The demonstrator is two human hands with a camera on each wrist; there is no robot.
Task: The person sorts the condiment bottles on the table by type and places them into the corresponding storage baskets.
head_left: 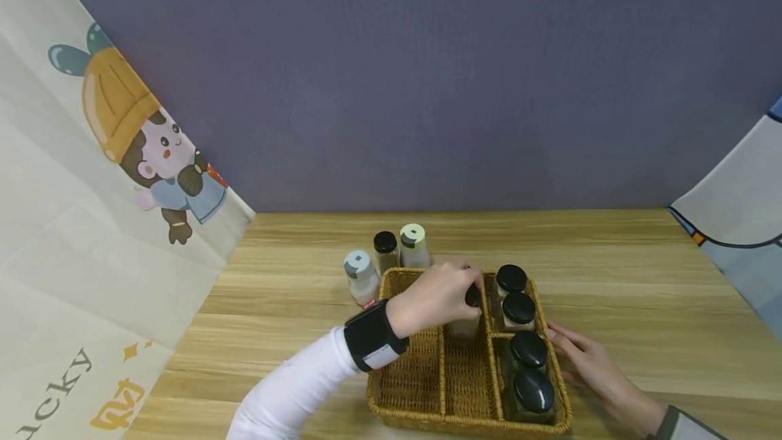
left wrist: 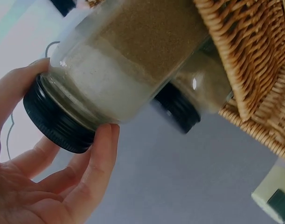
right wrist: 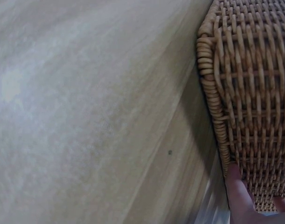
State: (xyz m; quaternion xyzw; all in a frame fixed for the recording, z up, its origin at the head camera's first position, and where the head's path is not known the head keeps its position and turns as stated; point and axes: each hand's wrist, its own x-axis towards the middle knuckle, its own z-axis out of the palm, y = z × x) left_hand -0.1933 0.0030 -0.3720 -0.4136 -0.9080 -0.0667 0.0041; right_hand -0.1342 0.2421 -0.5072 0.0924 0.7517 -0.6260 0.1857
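My left hand (head_left: pixel 436 294) pinches a glass spice jar (head_left: pixel 466 328) by its black lid (left wrist: pixel 58 114). The jar is upright over the back of the middle compartment of a wicker basket (head_left: pixel 421 421); whether it touches the bottom cannot be told. Brown powder (left wrist: pixel 147 42) shows through its glass in the left wrist view. On the basket's outer right side rests my right hand (head_left: pixel 589 362), its fingers lying against the weave. The right wrist view shows a finger (right wrist: pixel 239 191) touching the wicker wall (right wrist: pixel 259 102).
Two black-lidded jars (head_left: pixel 512 279) stand in the basket's back right compartment, and two larger ones (head_left: pixel 533 392) in the front right. Behind and left of the basket are a black-capped bottle (head_left: pixel 385 243), a pale green-capped shaker (head_left: pixel 413 236) and a white-capped shaker (head_left: pixel 360 270).
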